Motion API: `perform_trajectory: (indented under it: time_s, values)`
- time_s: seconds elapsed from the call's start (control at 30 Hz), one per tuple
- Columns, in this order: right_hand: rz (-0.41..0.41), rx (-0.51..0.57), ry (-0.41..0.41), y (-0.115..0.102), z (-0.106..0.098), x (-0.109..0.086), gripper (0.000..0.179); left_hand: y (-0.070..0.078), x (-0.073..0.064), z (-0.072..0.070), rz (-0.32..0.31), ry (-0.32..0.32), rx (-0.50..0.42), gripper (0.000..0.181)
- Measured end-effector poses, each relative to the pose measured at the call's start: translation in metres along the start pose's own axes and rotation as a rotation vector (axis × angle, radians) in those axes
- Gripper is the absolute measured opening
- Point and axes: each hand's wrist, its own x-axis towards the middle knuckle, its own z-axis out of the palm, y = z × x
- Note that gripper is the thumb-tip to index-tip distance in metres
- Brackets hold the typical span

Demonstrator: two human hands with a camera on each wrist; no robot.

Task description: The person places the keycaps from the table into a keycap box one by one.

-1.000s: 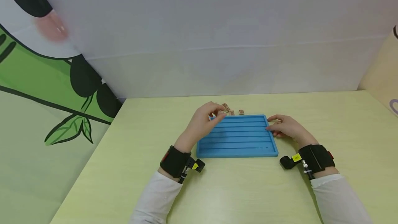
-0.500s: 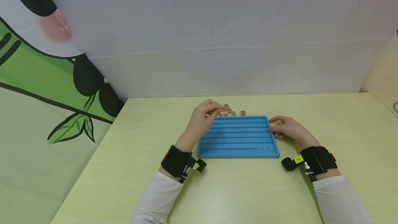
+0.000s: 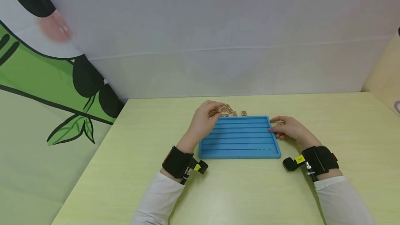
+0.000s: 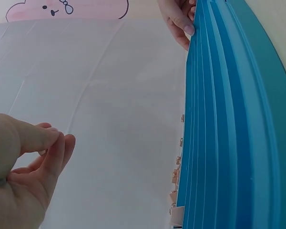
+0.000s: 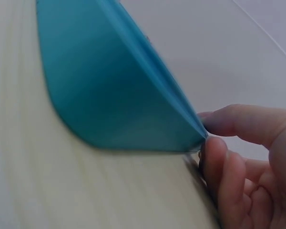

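My left hand [image 3: 202,119] hovers over the far left corner of a blue ridged tray [image 3: 240,138]. Its thumb and fingertips pinch together on what looks like a small wooden tile, mostly hidden by the fingers. Just past the tray's far edge lies a loose cluster of small wooden tiles [image 3: 229,110] with dark marks on top. One tile [image 3: 244,113] sits apart to their right. My right hand [image 3: 289,128] holds the tray's right side near the far corner; in the right wrist view, its thumb and finger [image 5: 250,123] pinch that edge.
The tray stands on a pale wooden table [image 3: 240,190]. Behind the table hangs a pale cloth backdrop [image 3: 231,68], with a printed cartoon panel [image 3: 40,65] at the left. Each wrist wears a black strap [image 3: 177,162] with a small camera.
My left hand has drawn back slightly left from the tiles, and its fingertips have come together. More of the tiles now show beside it. The right hand stays at the tray's edge.
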Motion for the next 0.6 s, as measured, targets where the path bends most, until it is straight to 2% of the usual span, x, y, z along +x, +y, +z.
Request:
perform_trajectory:
  time_s: [0.17, 0.43, 0.6]
  values:
    - [0.001, 0.004, -0.005, -0.0012, -0.0002, -0.0011, 0.06, 0.001, -0.0015, -0.0004, 0.011, 0.002, 0.014, 0.03]
    - [0.008, 0.011, -0.006, -0.002, -0.0001, -0.0021, 0.061, 0.0011, -0.0021, -0.0001, -0.012, -0.01, -0.019, 0.027]
    - [0.016, 0.012, -0.008, -0.0029, -0.0001, -0.0026, 0.062, 0.0005, -0.002, -0.0003, -0.004, -0.018, -0.027, 0.031]
